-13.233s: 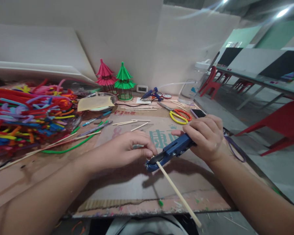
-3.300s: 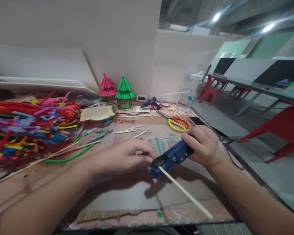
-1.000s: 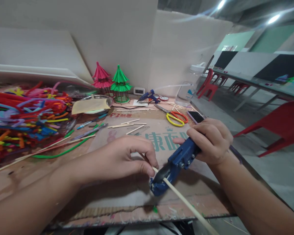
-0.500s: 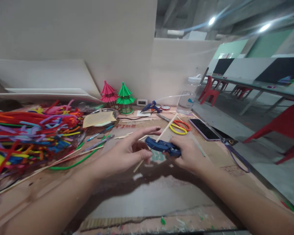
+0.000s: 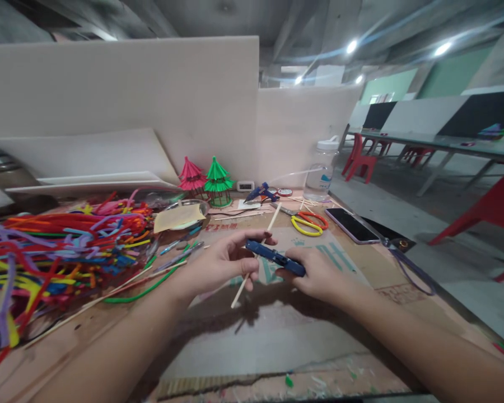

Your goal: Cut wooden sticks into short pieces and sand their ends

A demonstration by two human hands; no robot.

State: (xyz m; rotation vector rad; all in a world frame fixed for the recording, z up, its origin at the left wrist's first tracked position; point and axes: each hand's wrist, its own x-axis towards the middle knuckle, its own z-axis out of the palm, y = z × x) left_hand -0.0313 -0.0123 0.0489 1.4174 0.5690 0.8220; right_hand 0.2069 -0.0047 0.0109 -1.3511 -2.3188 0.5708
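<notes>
A thin wooden stick slants between my hands, its upper end pointing away from me. My left hand curls its thumb and fingers around the stick near its middle. In my right hand is a blue pliers-like tool, gripped at its near end. The tool's far end crosses the stick right at my left fingertips; whether its jaws bite on the stick I cannot tell. Below them a cardboard sheet covers the table.
Colourful pipe cleaners are heaped on the left. Toward the back stand a pink pagoda model, a green pagoda model, a blue glue gun and a water bottle. Scissors and a phone lie at right.
The view has tilted up, so the scene sits lower. The stick's lower end now shows further below my left hand, and its upper end stands less far out. The tool has turned edge-on.
</notes>
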